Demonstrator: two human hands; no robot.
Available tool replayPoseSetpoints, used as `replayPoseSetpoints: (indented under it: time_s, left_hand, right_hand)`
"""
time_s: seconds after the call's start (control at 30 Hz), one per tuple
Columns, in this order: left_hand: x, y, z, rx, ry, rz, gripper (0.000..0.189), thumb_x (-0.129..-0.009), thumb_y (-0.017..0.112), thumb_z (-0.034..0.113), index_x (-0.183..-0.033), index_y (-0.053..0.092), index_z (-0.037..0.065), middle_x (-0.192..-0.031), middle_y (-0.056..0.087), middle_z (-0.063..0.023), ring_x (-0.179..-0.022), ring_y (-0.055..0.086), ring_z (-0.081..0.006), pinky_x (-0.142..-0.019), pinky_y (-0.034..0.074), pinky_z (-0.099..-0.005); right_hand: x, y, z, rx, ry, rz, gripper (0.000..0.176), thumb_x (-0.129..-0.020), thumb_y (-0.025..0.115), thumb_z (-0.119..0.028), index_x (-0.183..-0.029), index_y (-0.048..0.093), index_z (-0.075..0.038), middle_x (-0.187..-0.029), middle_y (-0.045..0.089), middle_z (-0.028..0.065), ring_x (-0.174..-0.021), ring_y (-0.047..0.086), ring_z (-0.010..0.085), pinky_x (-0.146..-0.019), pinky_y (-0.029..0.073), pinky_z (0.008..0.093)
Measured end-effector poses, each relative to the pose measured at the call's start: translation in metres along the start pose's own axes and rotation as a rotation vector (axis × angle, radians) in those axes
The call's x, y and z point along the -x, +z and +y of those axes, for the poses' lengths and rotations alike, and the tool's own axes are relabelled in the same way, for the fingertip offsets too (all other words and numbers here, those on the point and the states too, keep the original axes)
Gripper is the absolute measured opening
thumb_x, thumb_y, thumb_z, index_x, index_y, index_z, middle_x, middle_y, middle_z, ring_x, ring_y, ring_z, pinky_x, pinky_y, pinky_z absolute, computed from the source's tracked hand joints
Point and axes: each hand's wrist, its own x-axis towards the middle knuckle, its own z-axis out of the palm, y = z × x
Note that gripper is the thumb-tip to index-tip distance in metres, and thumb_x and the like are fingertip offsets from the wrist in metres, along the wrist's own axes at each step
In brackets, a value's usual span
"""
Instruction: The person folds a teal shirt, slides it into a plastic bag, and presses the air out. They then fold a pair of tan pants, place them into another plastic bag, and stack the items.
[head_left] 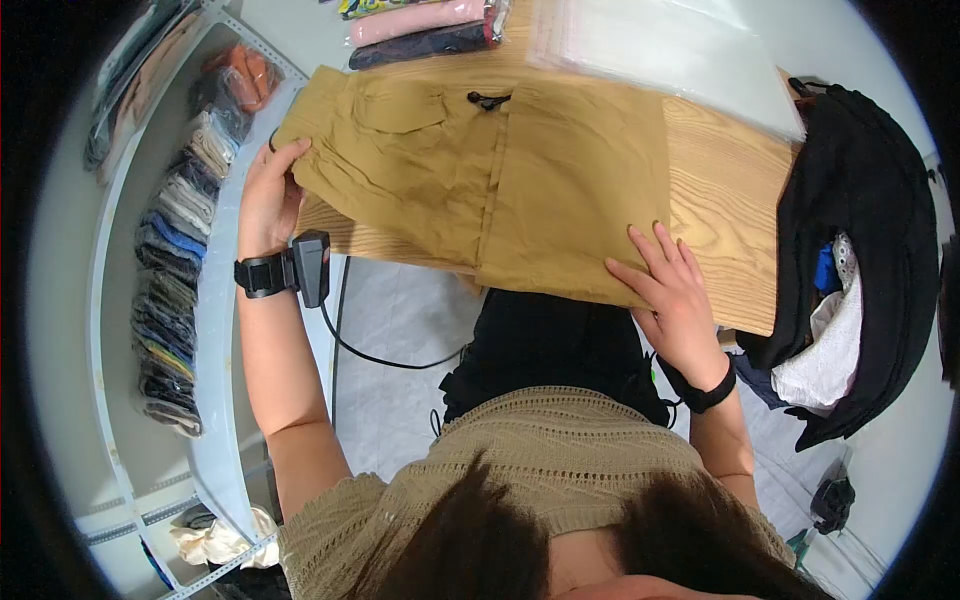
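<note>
A mustard-coloured garment with a flap pocket and a black cord lies across the wooden table. Its right part is folded into a smooth, flat panel, while the left part is wrinkled. At the far left edge, my left hand grips the cloth with the thumb on top; its other fingers are partly hidden. My right hand rests on the panel's lower right corner, fingers stretched out and apart. A strap with a black device is round my left wrist, its cable hanging down.
Bagged folded clothes fill a shelf on the left. Rolled packed garments and clear plastic bags lie at the table's back. On the right stands a black bag with white and blue cloth inside.
</note>
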Motion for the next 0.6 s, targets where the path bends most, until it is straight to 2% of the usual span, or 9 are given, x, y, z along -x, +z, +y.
replayPoseSetpoints:
  time_s: [0.13,0.2,0.27,0.37,0.43,0.47,0.5,0.57,0.6]
  left_hand:
    - [-0.001,0.007,0.003,0.016,0.059,0.018,0.025,-0.086,0.058,0.007,-0.109,0.054,-0.003,-0.104,0.062,-0.0097,-0.090,0.061,-0.0184,-0.081,0.048,-0.0294]
    - [-0.001,0.001,-0.005,-0.017,0.068,0.027,0.031,-0.089,0.055,0.009,-0.117,0.051,-0.002,-0.114,0.060,-0.0102,-0.100,0.060,-0.0184,-0.086,0.047,-0.0311]
    - [0.001,0.003,-0.008,0.028,0.089,0.068,0.030,-0.089,0.055,0.008,-0.116,0.052,-0.002,-0.112,0.061,-0.0101,-0.099,0.060,-0.0183,-0.085,0.047,-0.0309]
    - [0.021,0.050,0.013,0.042,0.136,0.106,0.030,-0.088,0.058,0.009,-0.114,0.053,-0.004,-0.109,0.061,-0.0100,-0.098,0.060,-0.0176,-0.083,0.048,-0.0298]
    - [0.029,0.082,0.024,-0.379,0.374,0.006,0.034,-0.083,0.066,0.013,-0.111,0.054,-0.002,-0.102,0.062,-0.0091,-0.091,0.062,-0.0160,-0.074,0.050,-0.0278]
    - [0.044,0.110,0.031,-0.561,0.419,-0.035,0.037,-0.081,0.068,0.015,-0.112,0.054,-0.001,-0.104,0.061,-0.0091,-0.090,0.062,-0.0159,-0.073,0.050,-0.0273]
    - [0.061,0.136,0.034,-0.745,0.466,-0.077,0.041,-0.079,0.070,0.017,-0.113,0.054,0.000,-0.105,0.061,-0.0091,-0.090,0.062,-0.0158,-0.073,0.049,-0.0269]
    - [0.074,0.157,0.015,-0.393,0.458,-0.436,0.043,-0.079,0.071,0.020,-0.115,0.055,0.003,-0.109,0.060,-0.0093,-0.092,0.062,-0.0172,-0.074,0.049,-0.0267]
    - [0.074,0.156,0.012,-0.426,0.515,-0.452,0.046,-0.078,0.072,0.019,-0.118,0.055,0.004,-0.115,0.058,-0.0111,-0.098,0.060,-0.0193,-0.078,0.049,-0.0290]
  right_hand:
    - [0.000,-0.006,0.003,-0.036,-0.021,-0.037,0.059,-0.068,0.069,-0.006,-0.124,0.058,-0.023,-0.142,0.039,0.0077,-0.134,0.031,0.0334,-0.108,0.026,0.0502]
    - [0.002,-0.003,0.001,-0.002,-0.027,-0.029,0.060,-0.068,0.069,-0.005,-0.124,0.057,-0.024,-0.142,0.039,0.0079,-0.134,0.030,0.0334,-0.108,0.026,0.0503]
    - [0.000,-0.002,0.001,0.027,-0.030,-0.009,0.061,-0.067,0.069,-0.005,-0.124,0.057,-0.024,-0.142,0.039,0.0082,-0.135,0.030,0.0334,-0.108,0.026,0.0505]
    - [0.003,-0.003,-0.002,0.059,-0.028,-0.031,0.055,-0.073,0.068,-0.011,-0.125,0.056,-0.024,-0.143,0.038,0.0094,-0.135,0.030,0.0330,-0.108,0.025,0.0504]
    - [0.002,-0.008,-0.003,0.046,-0.073,-0.030,0.045,-0.083,0.061,-0.023,-0.127,0.054,-0.021,-0.141,0.040,0.0118,-0.134,0.031,0.0335,-0.108,0.024,0.0509]
    - [0.002,-0.009,0.003,0.055,-0.066,-0.029,0.045,-0.083,0.061,-0.023,-0.127,0.054,-0.021,-0.141,0.040,0.0118,-0.134,0.031,0.0335,-0.108,0.024,0.0509]
    - [0.004,-0.006,0.013,-0.094,-0.077,-0.014,0.042,-0.088,0.054,-0.029,-0.128,0.053,-0.016,-0.139,0.042,0.0135,-0.134,0.032,0.0329,-0.109,0.024,0.0481]
    - [0.006,-0.004,0.028,-0.237,-0.084,0.002,0.043,-0.094,0.047,-0.035,-0.129,0.051,-0.011,-0.137,0.043,0.0152,-0.133,0.033,0.0323,-0.109,0.024,0.0454]
    - [0.008,-0.003,0.033,-0.566,0.027,-0.002,0.046,-0.096,0.042,-0.036,-0.130,0.048,-0.005,-0.136,0.045,0.0163,-0.132,0.035,0.0304,-0.109,0.025,0.0415]
